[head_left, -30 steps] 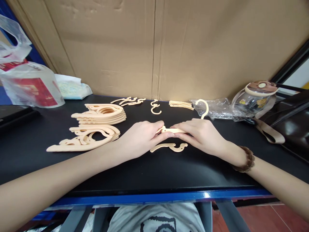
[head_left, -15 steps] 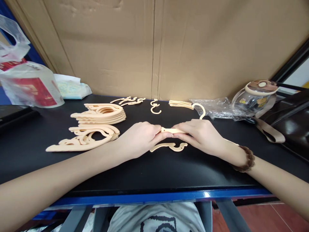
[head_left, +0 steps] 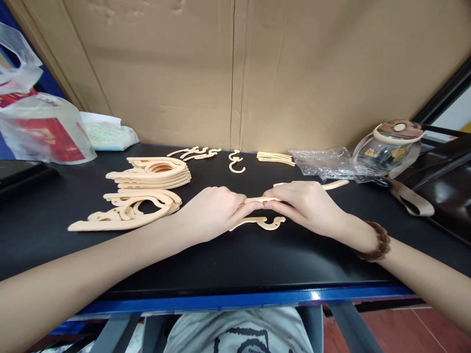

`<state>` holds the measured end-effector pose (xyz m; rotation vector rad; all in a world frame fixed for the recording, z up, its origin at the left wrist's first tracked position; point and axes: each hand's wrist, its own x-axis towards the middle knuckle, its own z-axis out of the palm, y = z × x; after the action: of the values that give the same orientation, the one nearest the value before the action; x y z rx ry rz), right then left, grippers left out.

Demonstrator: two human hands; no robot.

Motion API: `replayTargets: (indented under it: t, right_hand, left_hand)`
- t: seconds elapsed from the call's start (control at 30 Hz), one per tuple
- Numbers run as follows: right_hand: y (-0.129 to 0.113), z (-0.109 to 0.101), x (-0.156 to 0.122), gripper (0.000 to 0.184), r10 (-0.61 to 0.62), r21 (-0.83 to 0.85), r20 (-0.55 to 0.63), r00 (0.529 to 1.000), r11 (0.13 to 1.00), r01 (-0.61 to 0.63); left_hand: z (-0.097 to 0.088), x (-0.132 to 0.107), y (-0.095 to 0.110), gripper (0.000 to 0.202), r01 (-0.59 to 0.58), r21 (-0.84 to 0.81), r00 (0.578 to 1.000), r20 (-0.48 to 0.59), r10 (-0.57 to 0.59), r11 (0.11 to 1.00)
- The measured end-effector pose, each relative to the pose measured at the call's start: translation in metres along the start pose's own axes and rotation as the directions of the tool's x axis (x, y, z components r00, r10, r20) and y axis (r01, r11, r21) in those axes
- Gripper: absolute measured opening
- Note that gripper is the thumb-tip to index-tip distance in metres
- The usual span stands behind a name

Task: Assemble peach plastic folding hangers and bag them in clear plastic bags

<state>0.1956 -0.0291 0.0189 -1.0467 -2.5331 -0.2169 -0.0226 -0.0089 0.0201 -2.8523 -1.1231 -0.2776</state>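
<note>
My left hand (head_left: 217,213) and my right hand (head_left: 309,206) meet above the black table (head_left: 228,264). Both pinch a beige plastic folding hanger piece (head_left: 262,199) between thumb and fingers. A slim beige arm (head_left: 336,185) sticks out beyond my right hand; the fingers hide how it joins the held part. Just below lie a curved strip (head_left: 248,221) and a loose hook (head_left: 271,224). To the left, beige hanger arms are piled in a rear stack (head_left: 154,171) and a front stack (head_left: 136,211); my left forearm passes close to the front one.
Along the back lie small beige pieces (head_left: 195,153), a couple of hooks (head_left: 237,164), some thin strips (head_left: 275,158) and clear plastic wrap (head_left: 324,164). A clear bottle (head_left: 390,147) stands at right. A plastic bag (head_left: 47,130) and tissue pack (head_left: 110,132) sit left; cardboard (head_left: 165,73) rises behind.
The held piece has turned in my fingers. Its curved end, which rose behind my right hand, now shows as a slim arm pointing right. Both hands stay in nearly the same place.
</note>
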Motion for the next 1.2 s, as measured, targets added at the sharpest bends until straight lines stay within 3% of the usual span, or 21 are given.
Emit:
replayTargets:
  t: [0.33,0.87,1.03,1.2]
  right_hand:
    - [-0.0005,0.0004,0.0008,0.039,0.009,-0.022,-0.02,1.0,1.0,-0.01]
    - [-0.0008,0.0008,0.0017,0.035,0.034,-0.035,-0.026,0.999,0.999,-0.035]
    - [-0.001,-0.0003,0.0023,0.033,0.035,-0.032,-0.019,0.999,0.999,-0.035]
    - [-0.0013,-0.0007,0.0023,0.032,0.051,-0.025,0.006,0.999,0.998,-0.05]
  left_hand:
    - [-0.0007,0.0002,0.0027,0.058,0.048,-0.044,0.997,-0.062,-0.051,0.998]
    - [-0.0037,0.0,0.0045,0.051,0.087,0.023,0.996,-0.003,-0.087,0.996]
    - [-0.004,-0.0004,0.0051,0.051,0.151,-0.103,0.988,-0.024,-0.154,0.983]
    - [-0.0045,-0.0001,0.0039,0.048,0.146,-0.13,0.989,-0.01,-0.148,0.981]
